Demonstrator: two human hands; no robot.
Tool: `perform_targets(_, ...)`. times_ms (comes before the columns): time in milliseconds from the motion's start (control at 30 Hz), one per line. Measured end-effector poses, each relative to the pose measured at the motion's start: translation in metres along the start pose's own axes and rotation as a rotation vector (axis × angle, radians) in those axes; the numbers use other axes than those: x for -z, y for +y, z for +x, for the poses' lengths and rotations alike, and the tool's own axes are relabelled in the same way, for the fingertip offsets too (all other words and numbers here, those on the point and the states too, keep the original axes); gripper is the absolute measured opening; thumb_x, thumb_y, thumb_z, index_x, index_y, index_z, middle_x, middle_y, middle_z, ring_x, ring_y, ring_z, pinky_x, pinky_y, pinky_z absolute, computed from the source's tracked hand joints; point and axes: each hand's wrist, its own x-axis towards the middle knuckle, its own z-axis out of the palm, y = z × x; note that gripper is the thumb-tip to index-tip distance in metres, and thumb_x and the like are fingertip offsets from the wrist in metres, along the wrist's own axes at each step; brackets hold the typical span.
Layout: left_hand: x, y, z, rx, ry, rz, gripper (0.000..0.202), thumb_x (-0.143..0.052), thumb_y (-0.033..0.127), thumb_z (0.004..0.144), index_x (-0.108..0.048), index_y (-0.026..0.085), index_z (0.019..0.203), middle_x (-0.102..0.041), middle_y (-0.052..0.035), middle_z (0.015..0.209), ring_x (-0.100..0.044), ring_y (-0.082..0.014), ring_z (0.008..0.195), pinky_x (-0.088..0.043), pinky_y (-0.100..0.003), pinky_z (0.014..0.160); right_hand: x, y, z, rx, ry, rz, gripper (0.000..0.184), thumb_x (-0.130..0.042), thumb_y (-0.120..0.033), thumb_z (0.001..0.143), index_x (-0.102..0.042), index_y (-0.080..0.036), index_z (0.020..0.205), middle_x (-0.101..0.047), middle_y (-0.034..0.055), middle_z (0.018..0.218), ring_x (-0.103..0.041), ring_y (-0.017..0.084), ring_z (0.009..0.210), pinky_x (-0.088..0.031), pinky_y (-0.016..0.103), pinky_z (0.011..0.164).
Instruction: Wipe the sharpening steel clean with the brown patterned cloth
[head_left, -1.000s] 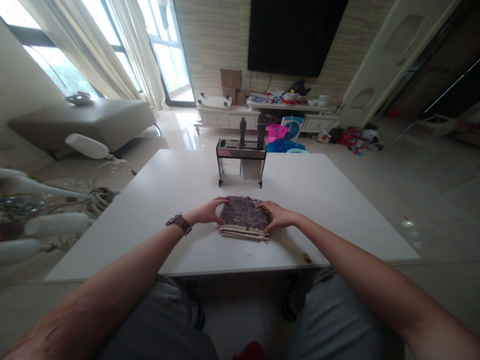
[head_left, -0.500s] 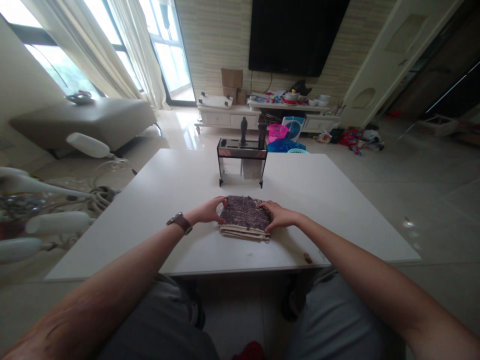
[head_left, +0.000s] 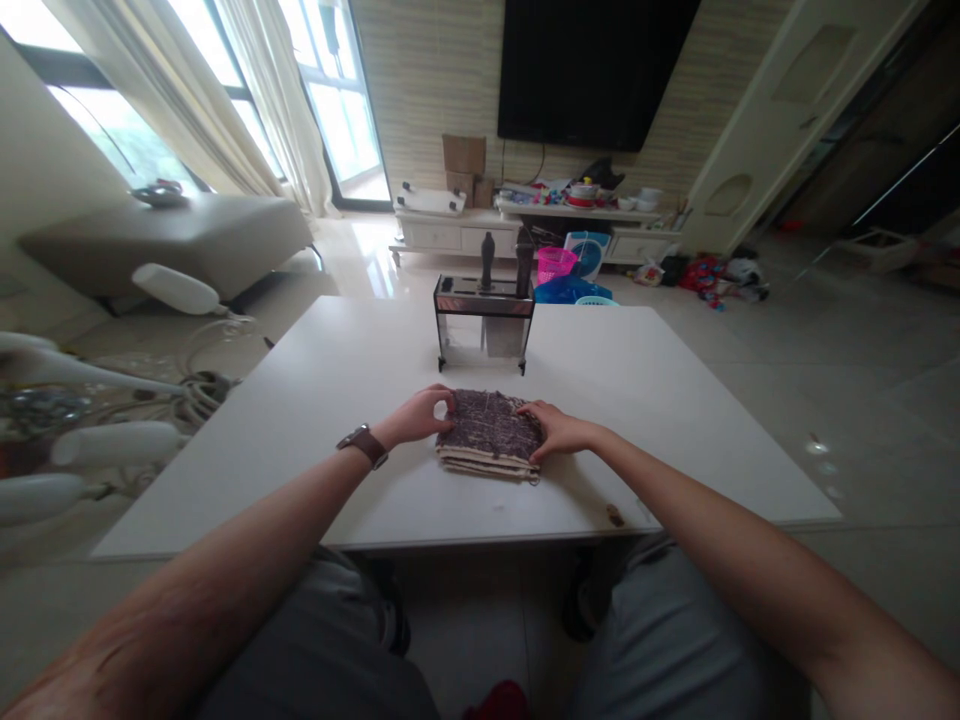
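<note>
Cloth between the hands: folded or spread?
Folded. The cloth lies as a compact, thick stack on the table, with several layers visible along its near edge.

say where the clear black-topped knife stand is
The knife stand sits centrally in the head view, on the white rectangular table, just beyond the folded brown cloth.

Both bare arms reach forward from the lower corners and converge ahead of the body. The left forearm slants inward to the left wrist; the right forearm mirrors it, meeting a nearly straight right wrist. Left hand: thumb and forefinger arched, tips near each other, a small gap between. Right hand: thumb and forefinger spread more widely, thumb nearer the body. The palms face inward; fingertip pressure cannot be judged.
</note>
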Motion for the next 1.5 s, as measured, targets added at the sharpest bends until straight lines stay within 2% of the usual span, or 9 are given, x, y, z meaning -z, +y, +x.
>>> perform_targets(100, 0.0002, 0.0016, 0.0001, 0.038, 0.012, 0.001, 0.037, -0.068, 0.031, 0.070, -0.069, 0.021, 0.105, -0.065, -0.0081, 0.112, -0.063, -0.0262, 0.102, -0.052, -0.039, 0.093, 0.0003, -0.0001, -0.0004, 0.005, 0.000, 0.009, 0.104, -0.088, -0.058, 0.052, -0.046, -0.022, 0.140, -0.044, 0.0160, 0.140, -0.041, 0.037, 0.132, -0.031, 0.052, 0.113)
perform_targets(400, 0.0018, 0.0057, -0.0006, 0.159, -0.058, 0.003, 0.020, -0.064, 0.026, 0.070, -0.069, 0.018, 0.088, -0.071, -0.0044, 0.081, -0.066, -0.0198, 0.073, -0.053, -0.030, 0.067, 0.0008, 0.0001, -0.0004, 0.000, -0.010, -0.008, 0.104, -0.088, -0.056, 0.053, -0.045, -0.022, 0.141, -0.044, 0.0157, 0.140, -0.041, 0.036, 0.133, -0.031, 0.051, 0.113)
perform_targets(500, 0.0024, 0.0069, -0.0007, 0.161, -0.052, -0.021, 0.037, -0.063, 0.024, 0.070, -0.067, 0.019, 0.107, -0.073, -0.0040, 0.089, -0.067, -0.0180, 0.073, -0.053, -0.028, 0.067, 0.0007, -0.0005, -0.0002, 0.001, -0.005, -0.015, 0.104, -0.089, -0.056, 0.052, -0.046, -0.021, 0.141, -0.044, 0.0162, 0.140, -0.042, 0.036, 0.132, -0.031, 0.051, 0.113)
perform_targets(700, 0.0018, 0.0064, -0.0004, 0.161, -0.066, 0.014, 0.010, -0.064, 0.027, 0.069, -0.069, 0.019, 0.073, -0.071, -0.0041, 0.075, -0.067, -0.0205, 0.071, -0.051, -0.029, 0.064, 0.0000, 0.0016, 0.0000, 0.012, 0.000, -0.005, 0.103, -0.089, -0.055, 0.052, -0.046, -0.023, 0.141, -0.045, 0.0153, 0.139, -0.042, 0.036, 0.132, -0.032, 0.052, 0.113)
perform_targets(833, 0.0008, 0.0051, -0.0005, 0.151, -0.046, -0.010, 0.031, -0.064, 0.026, 0.069, -0.069, 0.020, 0.099, -0.073, -0.0028, 0.085, -0.067, -0.0186, 0.072, -0.052, -0.028, 0.065, 0.0003, 0.0017, 0.0003, 0.014, -0.001, 0.000, 0.102, -0.089, -0.055, 0.053, -0.046, -0.023, 0.140, -0.045, 0.0152, 0.139, -0.042, 0.036, 0.132, -0.031, 0.052, 0.113)
perform_targets(1000, 0.0002, 0.0047, -0.0004, 0.151, -0.068, 0.025, 0.010, -0.065, 0.027, 0.069, -0.068, 0.019, 0.073, -0.070, -0.0042, 0.074, -0.066, -0.0208, 0.070, -0.051, -0.030, 0.065, 0.0011, -0.0005, -0.0001, 0.003, -0.010, -0.014, 0.102, -0.089, -0.052, 0.054, -0.045, -0.021, 0.141, -0.044, 0.0159, 0.140, -0.042, 0.036, 0.132, -0.031, 0.051, 0.114)
perform_targets(1133, 0.0001, 0.0051, -0.0007, 0.145, -0.054, 0.003, 0.029, -0.065, 0.026, 0.069, -0.069, 0.020, 0.097, -0.073, -0.0033, 0.087, -0.067, -0.0189, 0.072, -0.052, -0.029, 0.066, 0.0007, 0.0003, -0.0001, 0.008, -0.003, -0.013, 0.102, -0.089, -0.052, 0.054, -0.045, -0.023, 0.141, -0.044, 0.0153, 0.139, -0.042, 0.036, 0.132, -0.032, 0.052, 0.113)
perform_targets(1300, 0.0007, 0.0060, -0.0002, 0.147, -0.080, 0.033, 0.009, -0.066, 0.027, 0.067, -0.067, 0.018, 0.069, -0.070, -0.0047, 0.074, -0.066, -0.0217, 0.070, -0.050, -0.031, 0.065, 0.0004, 0.0011, 0.0004, 0.005, -0.013, -0.020, 0.104, -0.088, -0.056, 0.053, -0.044, -0.021, 0.141, -0.043, 0.0164, 0.140, -0.041, 0.036, 0.133, -0.031, 0.051, 0.113)
perform_targets(1500, -0.0020, 0.0018, -0.0017, 0.140, -0.077, -0.030, 0.056, -0.067, 0.026, 0.068, -0.062, 0.017, 0.123, -0.072, -0.0042, 0.093, -0.066, -0.0175, 0.072, -0.052, -0.027, 0.066, 0.0015, -0.0017, -0.0002, -0.008, -0.015, -0.022, 0.105, -0.089, -0.055, 0.052, -0.045, -0.019, 0.141, -0.044, 0.0170, 0.140, -0.041, 0.036, 0.133, -0.031, 0.050, 0.114)
